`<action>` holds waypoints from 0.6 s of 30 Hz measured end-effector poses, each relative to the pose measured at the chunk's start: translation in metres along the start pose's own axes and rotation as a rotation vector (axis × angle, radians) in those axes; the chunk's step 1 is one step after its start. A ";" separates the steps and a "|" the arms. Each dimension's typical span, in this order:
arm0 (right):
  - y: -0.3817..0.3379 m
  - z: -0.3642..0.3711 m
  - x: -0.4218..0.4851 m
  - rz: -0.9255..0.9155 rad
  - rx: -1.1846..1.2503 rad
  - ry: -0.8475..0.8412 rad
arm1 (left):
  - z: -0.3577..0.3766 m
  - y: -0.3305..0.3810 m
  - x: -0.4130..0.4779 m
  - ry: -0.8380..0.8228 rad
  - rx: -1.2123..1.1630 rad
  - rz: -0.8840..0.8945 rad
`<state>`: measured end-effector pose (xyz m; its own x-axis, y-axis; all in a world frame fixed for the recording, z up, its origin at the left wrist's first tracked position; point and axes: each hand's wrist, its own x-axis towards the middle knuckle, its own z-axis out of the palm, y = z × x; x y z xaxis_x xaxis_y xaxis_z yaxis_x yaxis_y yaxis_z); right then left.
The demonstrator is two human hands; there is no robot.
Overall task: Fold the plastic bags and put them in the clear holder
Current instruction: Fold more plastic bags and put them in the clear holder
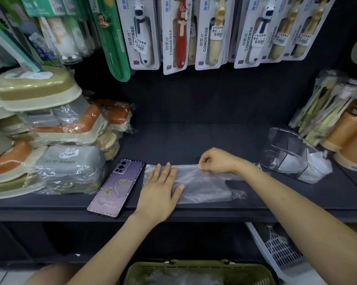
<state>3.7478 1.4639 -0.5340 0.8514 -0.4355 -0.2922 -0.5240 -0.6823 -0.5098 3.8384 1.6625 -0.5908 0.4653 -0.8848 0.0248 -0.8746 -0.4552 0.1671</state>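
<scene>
your left hand [160, 190] lies flat on the left end of the plastic bag [204, 182], its fingers [165, 171] straight and pressing the film down onto the dark shelf [194, 136]. your right hand [216, 160] is curled at the bag's far edge, thumb and fingers pinching the film there. the bag lies stretched out along the front of the shelf, between the purple phone [117, 187] just beside its left end and the clear holder [284, 145] off its right end. the holder leans tilted near the orange cups [350, 140], with folded bags [315, 163] already inside it. below the shelf a green basket [194, 264] holds more crumpled plastic. wrapped soap boxes [40, 140] are stacked on the left, and toothbrush packs [177, 33] hang above.
</scene>
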 end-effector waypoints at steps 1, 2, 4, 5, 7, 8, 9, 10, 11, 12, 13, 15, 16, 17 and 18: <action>0.001 0.001 0.000 0.007 0.008 0.014 | 0.000 0.001 0.000 -0.003 -0.009 -0.023; 0.002 0.001 0.001 0.015 0.000 0.031 | 0.000 0.001 0.000 -0.005 -0.011 -0.038; 0.003 0.003 0.001 0.032 -0.035 0.068 | -0.002 0.002 0.000 -0.017 -0.015 -0.052; 0.003 0.004 0.002 0.036 -0.046 0.084 | -0.001 0.002 0.000 -0.013 -0.022 -0.057; 0.003 0.005 0.002 0.035 -0.041 0.094 | 0.000 0.000 0.000 -0.003 -0.015 -0.071; 0.004 0.005 0.002 0.035 -0.033 0.092 | 0.001 0.000 0.000 0.003 -0.001 -0.082; 0.004 0.006 0.002 0.037 -0.027 0.088 | 0.002 0.000 0.001 0.010 0.012 -0.093; 0.004 0.005 0.002 0.040 -0.021 0.084 | 0.002 -0.001 0.002 0.009 0.022 -0.104; 0.003 0.004 0.001 0.043 -0.028 0.090 | 0.003 0.000 0.002 0.006 0.028 -0.111; 0.003 0.003 -0.001 0.052 -0.059 0.109 | 0.003 0.000 0.002 0.004 0.032 -0.117; 0.003 0.003 -0.003 0.064 -0.149 0.148 | 0.003 0.001 0.002 0.006 0.034 -0.121; 0.002 0.007 -0.010 0.030 -0.452 0.365 | 0.004 0.001 0.002 -0.002 0.036 -0.122; 0.002 0.015 -0.013 -0.036 -0.558 0.508 | 0.004 0.001 0.002 -0.005 0.037 -0.124; 0.000 0.026 -0.018 -0.113 -0.601 0.612 | 0.004 0.001 0.002 -0.007 0.036 -0.127; -0.003 0.040 -0.023 -0.199 -0.600 0.666 | 0.004 0.001 0.003 -0.008 0.036 -0.129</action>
<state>3.7303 1.4999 -0.5583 0.8355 -0.3990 0.3778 -0.4519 -0.8901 0.0592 3.8383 1.6592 -0.5950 0.5729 -0.8196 -0.0020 -0.8122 -0.5680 0.1331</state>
